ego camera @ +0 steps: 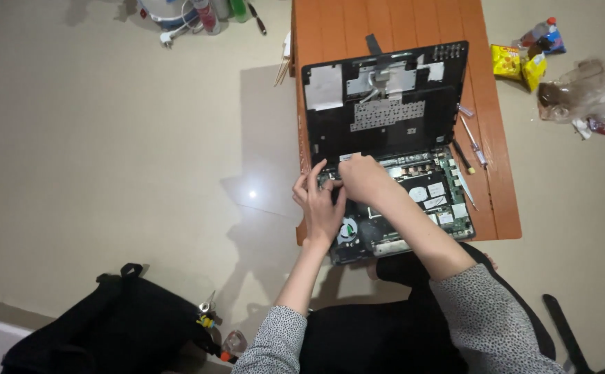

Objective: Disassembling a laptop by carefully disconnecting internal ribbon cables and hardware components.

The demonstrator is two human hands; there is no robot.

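A dismantled black laptop (423,201) lies on a low orange wooden table (496,138), its circuit board bared. The lifted keyboard panel (385,104) stands tilted behind the board, underside showing. My left hand (321,204) rests on the laptop's left edge with fingers spread, beside the round fan (348,230). My right hand (362,177) reaches across to the board's upper left, fingers pinched together over a small part; what it pinches is hidden.
Screwdrivers and small tools (470,142) lie on the table right of the laptop. A black bag (109,325) sits on the floor at lower left. Snack packets (517,64) and plastic bags (579,100) lie at upper right; bottles and a cable at top left.
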